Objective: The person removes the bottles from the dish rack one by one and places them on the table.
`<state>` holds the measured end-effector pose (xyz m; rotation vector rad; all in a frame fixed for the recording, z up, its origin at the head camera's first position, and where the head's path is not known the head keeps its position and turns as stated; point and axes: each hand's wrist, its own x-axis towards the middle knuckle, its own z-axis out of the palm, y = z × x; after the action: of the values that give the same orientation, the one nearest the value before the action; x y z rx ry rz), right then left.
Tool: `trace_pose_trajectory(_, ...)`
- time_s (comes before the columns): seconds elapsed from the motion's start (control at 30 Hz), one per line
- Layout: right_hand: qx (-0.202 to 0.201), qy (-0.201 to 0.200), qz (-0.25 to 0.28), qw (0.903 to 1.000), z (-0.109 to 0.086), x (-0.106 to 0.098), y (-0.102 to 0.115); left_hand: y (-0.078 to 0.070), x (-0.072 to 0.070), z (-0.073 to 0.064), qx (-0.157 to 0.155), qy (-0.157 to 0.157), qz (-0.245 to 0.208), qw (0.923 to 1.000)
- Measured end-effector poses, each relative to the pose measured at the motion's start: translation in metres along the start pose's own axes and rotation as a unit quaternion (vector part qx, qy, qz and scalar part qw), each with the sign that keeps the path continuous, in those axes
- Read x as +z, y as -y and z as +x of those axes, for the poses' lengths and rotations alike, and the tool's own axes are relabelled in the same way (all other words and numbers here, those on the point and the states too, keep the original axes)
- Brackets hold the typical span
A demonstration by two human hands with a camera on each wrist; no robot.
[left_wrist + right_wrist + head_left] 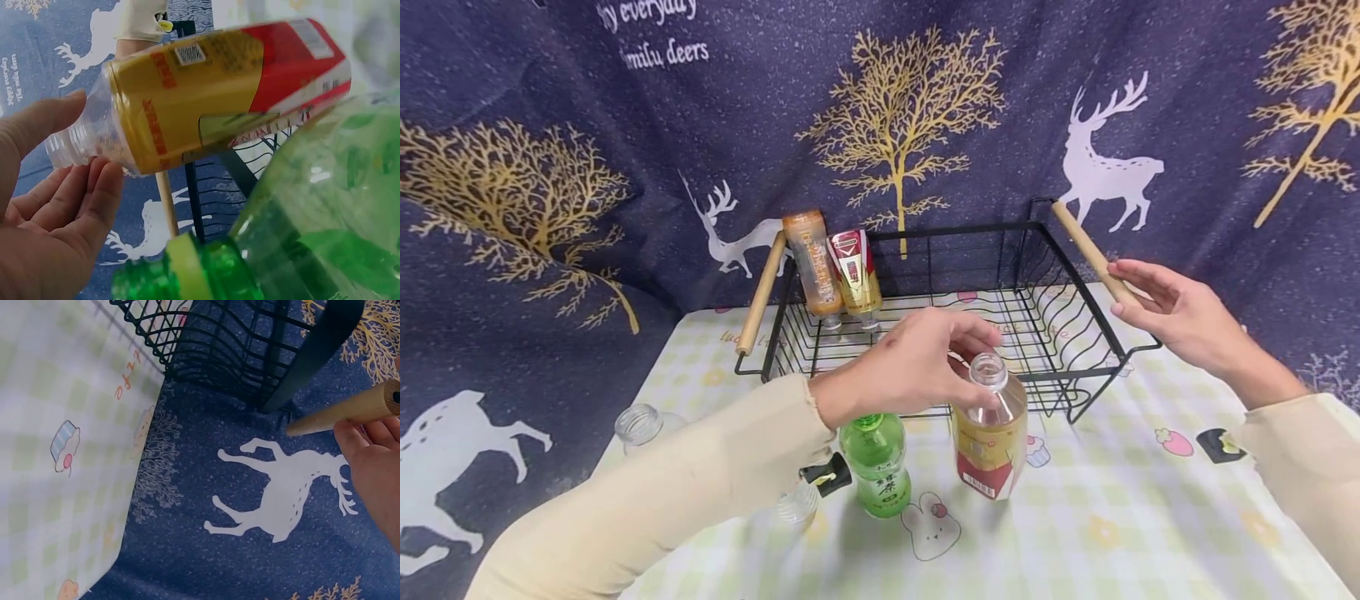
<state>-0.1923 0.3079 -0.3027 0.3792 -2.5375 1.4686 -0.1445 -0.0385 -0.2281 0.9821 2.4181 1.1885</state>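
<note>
the gold-and-red bottle (990, 450), in front of the wire basket (1063, 375), is pinched near its narrow neck by the left hand (928, 354), fingers curled, seemingly for easy grip; the wooden handle (1086, 240) is lightly held by the part-closed right hand (1183, 317), perhaps for steadiness.
</note>
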Motion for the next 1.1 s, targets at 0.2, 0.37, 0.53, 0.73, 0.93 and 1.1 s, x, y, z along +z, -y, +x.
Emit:
trace_pose_trajectory(0.2, 0.009, -0.007, -0.031, 0.9995, -0.001, 0.000, -0.004, -0.002, 0.006, 0.004, -0.001, 0.027, 0.051, 0.9983)
trace_pose_trajectory(0.37, 0.006, -0.026, -0.022, 0.9994, -0.002, 0.001, -0.006, -0.004, 0.014, 0.005, -0.015, 0.040, 0.086, 0.9954)
trace_pose_trajectory(0.53, 0.005, -0.036, -0.005, 0.9993, -0.003, 0.002, -0.007, -0.003, 0.022, 0.006, -0.041, 0.047, 0.092, 0.9938)
trace_pose_trajectory(0.73, 0.009, -0.035, -0.005, 0.9993, -0.004, 0.002, -0.008, -0.001, 0.030, 0.005, -0.055, 0.060, 0.113, 0.9902)
trace_pose_trajectory(0.93, 0.009, -0.034, -0.005, 0.9994, -0.004, 0.002, -0.009, 0.003, 0.038, 0.004, -0.058, 0.076, 0.122, 0.9879)
trace_pose_trajectory(1.1, 0.004, -0.035, -0.003, 0.9994, -0.002, 0.004, -0.009, 0.007, 0.045, 0.000, -0.072, 0.079, 0.135, 0.9851)
